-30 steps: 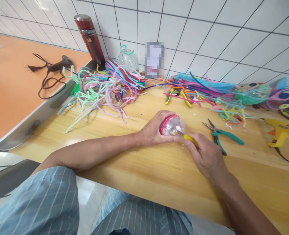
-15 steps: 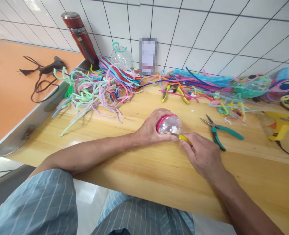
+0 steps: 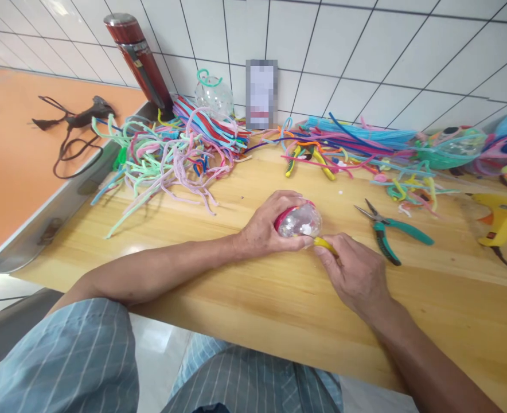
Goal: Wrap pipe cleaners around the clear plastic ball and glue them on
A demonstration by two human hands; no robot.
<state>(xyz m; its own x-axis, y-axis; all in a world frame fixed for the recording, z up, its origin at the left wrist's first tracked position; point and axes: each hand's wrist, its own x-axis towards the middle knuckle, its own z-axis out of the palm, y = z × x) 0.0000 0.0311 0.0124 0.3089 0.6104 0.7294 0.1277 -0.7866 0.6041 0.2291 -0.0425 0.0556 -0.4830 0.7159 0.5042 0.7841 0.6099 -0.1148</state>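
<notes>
My left hand [image 3: 265, 225] is closed around a clear plastic ball [image 3: 303, 221] with a pinkish-red band round it, its thumb along the lower edge. White and coloured bits show in or through the ball. In my right hand [image 3: 359, 267] is a yellow-handled tool [image 3: 324, 245], its thin metal end against the ball's lower right side beside my left thumb. The tip's exact shape is too small to tell. To the right of this hand lie green-handled needle-nose pliers [image 3: 381, 221] with spread jaws.
Tangled pipe cleaners [image 3: 159, 158] and a red thermos [image 3: 139, 63] are at the back left. A phone [image 3: 261, 94] leans on the tiled wall. Yellow-handled pliers [image 3: 324, 166] lie among more pipe cleaners [image 3: 365, 137]. A yellow glue gun [image 3: 500, 215] lies at the right.
The view has shifted slightly. Both hands keep their hold at nearly the same spot; the ball has turned a little and the tool's metal end shows less.
</notes>
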